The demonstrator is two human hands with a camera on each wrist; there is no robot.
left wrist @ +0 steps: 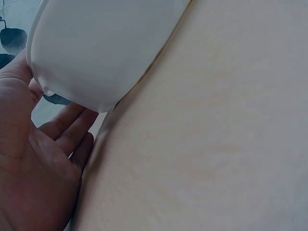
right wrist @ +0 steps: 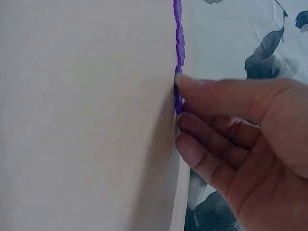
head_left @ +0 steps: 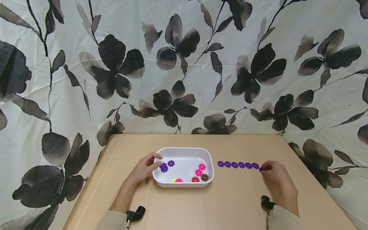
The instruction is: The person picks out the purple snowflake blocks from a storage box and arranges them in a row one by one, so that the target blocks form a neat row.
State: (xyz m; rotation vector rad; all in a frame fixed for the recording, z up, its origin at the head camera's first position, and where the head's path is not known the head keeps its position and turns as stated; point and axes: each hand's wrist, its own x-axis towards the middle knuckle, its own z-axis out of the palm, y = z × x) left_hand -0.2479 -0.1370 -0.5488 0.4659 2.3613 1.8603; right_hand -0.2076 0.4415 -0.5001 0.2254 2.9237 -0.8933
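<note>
A white plastic tray (head_left: 184,184) stands left of centre on the table. My left hand (head_left: 142,170) grips its left rim, thumb on the near side; in the left wrist view the tray's wall (left wrist: 103,53) hides some fingertips. Inside lie purple flower-shaped pieces (head_left: 164,168) at the left and pink ones (head_left: 198,172), a red one (head_left: 195,179) and a brown one (head_left: 204,177) at the right. To the tray's right runs a row of purple flower pieces (head_left: 241,165). At its right end my right hand (head_left: 278,177) pinches a purple flower piece (right wrist: 178,102) between thumb and finger.
The light wooden table (head_left: 201,207) ends at a far edge, where a white cloth (head_left: 212,105) with dark flowers hangs behind. Black bands (head_left: 135,214) sit on both wrists. A yellow piece (head_left: 174,180) lies by the tray's near wall.
</note>
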